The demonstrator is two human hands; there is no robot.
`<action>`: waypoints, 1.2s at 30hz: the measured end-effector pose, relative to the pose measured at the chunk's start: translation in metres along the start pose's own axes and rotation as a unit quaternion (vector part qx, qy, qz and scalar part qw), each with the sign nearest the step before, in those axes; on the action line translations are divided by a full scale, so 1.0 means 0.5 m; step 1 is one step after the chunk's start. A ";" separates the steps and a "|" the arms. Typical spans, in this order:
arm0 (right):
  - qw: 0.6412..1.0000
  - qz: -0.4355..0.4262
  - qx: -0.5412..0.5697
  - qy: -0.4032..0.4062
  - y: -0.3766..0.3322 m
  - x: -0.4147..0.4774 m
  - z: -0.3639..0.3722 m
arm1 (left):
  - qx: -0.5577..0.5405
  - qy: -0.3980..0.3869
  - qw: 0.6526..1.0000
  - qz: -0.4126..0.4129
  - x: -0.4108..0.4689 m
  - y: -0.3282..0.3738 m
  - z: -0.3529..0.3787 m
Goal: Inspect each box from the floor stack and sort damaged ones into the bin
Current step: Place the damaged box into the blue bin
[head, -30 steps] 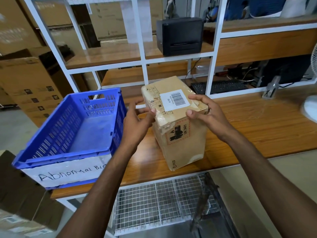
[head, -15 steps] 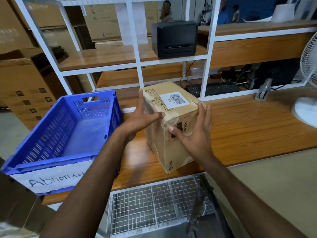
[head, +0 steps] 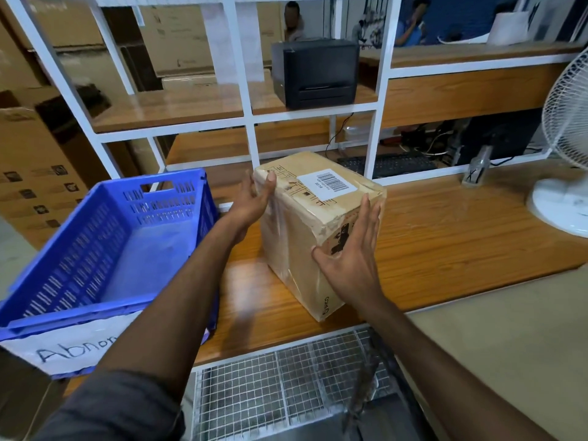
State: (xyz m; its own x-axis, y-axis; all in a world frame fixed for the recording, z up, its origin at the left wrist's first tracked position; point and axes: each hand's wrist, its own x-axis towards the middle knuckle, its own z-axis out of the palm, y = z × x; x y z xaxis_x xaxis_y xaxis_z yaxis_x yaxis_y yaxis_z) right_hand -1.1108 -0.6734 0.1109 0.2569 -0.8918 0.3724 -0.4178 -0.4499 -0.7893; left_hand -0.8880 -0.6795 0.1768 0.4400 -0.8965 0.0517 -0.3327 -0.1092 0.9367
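Cardboard box point(head: 299, 249) stands upright on wooden bench point(head: 445, 243), just right of blue bin point(head: 105, 198), small gap btwn them. Box sits near bench front edge, one corner toward the camera.

L hand point(head: 251, 198): fingers straight, laid flat against box's left face near the top far edge, thumb tip at top rim. Not curled round anything.

R hand point(head: 353, 253): wide, fingers spread and straight, palm pressed on box's right-front face over a black printed mark. So box is pressed btwn two flat palms, no grip.

Box condition: near top corner looks crushed and scuffed, clear tape along edges. White barcode label point(head: 329, 184) on top face; digits too small to read.

Bin: nothing visible inside, tilted w/ front overhanging bench edge. White paper sign point(head: 73, 345) on its front, handwritten "Abnor…", rest hidden by L forearm.

Other: black printer point(head: 318, 74) on shelf above the box; keyboard point(head: 391, 165) behind frame; white fan point(head: 566, 160) at bench's right end; wire mesh shelf point(head: 270, 377) under bench; big cartons point(head: 31, 154) at left
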 end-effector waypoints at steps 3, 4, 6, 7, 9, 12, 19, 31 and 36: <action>0.999 0.035 0.017 0.026 0.003 -0.001 0.011 | -0.001 0.001 1.000 0.010 0.004 -0.021 -0.011; 0.998 0.042 0.018 0.039 0.004 0.000 0.016 | -0.013 -0.002 1.000 0.017 -0.003 -0.025 -0.014; 0.996 0.049 0.029 0.062 0.011 0.007 0.019 | -0.017 -0.027 0.999 0.039 -0.016 -0.040 -0.019; 0.996 0.050 0.033 0.068 0.015 0.012 0.015 | -0.010 -0.039 0.998 0.050 -0.018 -0.050 -0.024; 0.996 0.036 0.032 0.069 0.017 0.026 -0.001 | 0.006 -0.022 0.997 0.078 -0.024 -0.064 -0.037; 0.997 -0.016 0.031 0.065 -0.003 0.060 -0.035 | 0.003 0.071 0.989 0.133 -0.033 -0.042 -0.052; 0.986 -0.117 0.082 0.087 -0.125 0.150 -0.091 | -0.052 0.188 0.944 0.265 -0.076 0.094 -0.115; 0.951 -0.256 0.170 0.033 -0.340 0.240 0.034 | -0.034 0.316 0.874 0.367 -0.127 0.138 -0.373; 0.943 -0.263 0.205 0.018 -0.417 0.257 0.156 | -0.008 0.337 0.863 0.377 -0.121 0.114 -0.501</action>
State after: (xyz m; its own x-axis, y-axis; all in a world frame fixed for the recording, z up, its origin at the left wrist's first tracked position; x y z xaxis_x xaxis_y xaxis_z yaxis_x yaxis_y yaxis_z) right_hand -0.9226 -0.6907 0.2854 0.3024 -0.5549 0.7750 0.1338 -0.7803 -0.6109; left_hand -0.7245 -0.5239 0.3139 0.4896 -0.2566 0.8333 -0.7269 0.4076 0.5527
